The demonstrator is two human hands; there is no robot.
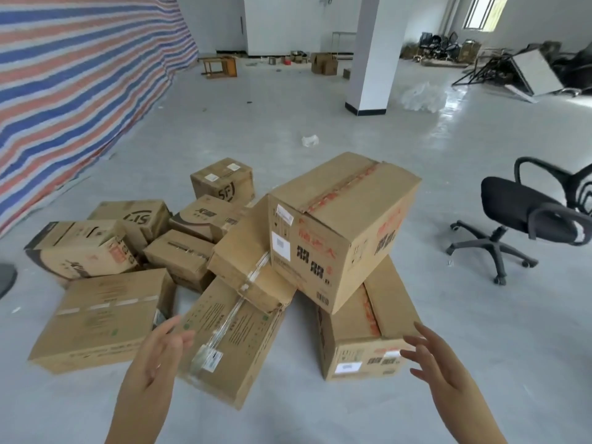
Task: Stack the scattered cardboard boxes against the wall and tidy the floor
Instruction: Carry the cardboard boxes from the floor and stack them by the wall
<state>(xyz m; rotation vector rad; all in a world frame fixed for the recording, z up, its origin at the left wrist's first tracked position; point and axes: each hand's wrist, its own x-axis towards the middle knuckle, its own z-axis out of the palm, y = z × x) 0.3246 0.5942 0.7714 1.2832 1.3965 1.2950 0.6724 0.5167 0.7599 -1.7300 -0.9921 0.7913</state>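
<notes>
Several brown cardboard boxes lie scattered on the grey floor in front of me. A large box with red tape [342, 225] sits tilted on top of a long low box [365, 334] at the right. A long box with clear tape [230, 341] lies in the middle, with a smaller box [246, 264] resting on its far end. A flat box [102, 318] lies at the left. My left hand [160, 357] hovers over the middle box with fingers spread, holding nothing. My right hand [439, 363] is stretched out beside the low right box, fingers straight, not touching it.
A striped red, white and blue tarpaulin [73, 84] covers the wall at the left. A black office chair [525, 219] stands at the right. A white pillar [374, 52] rises behind the pile. Crumpled plastic [423, 97], a small wooden table [221, 67] and junk lie further back.
</notes>
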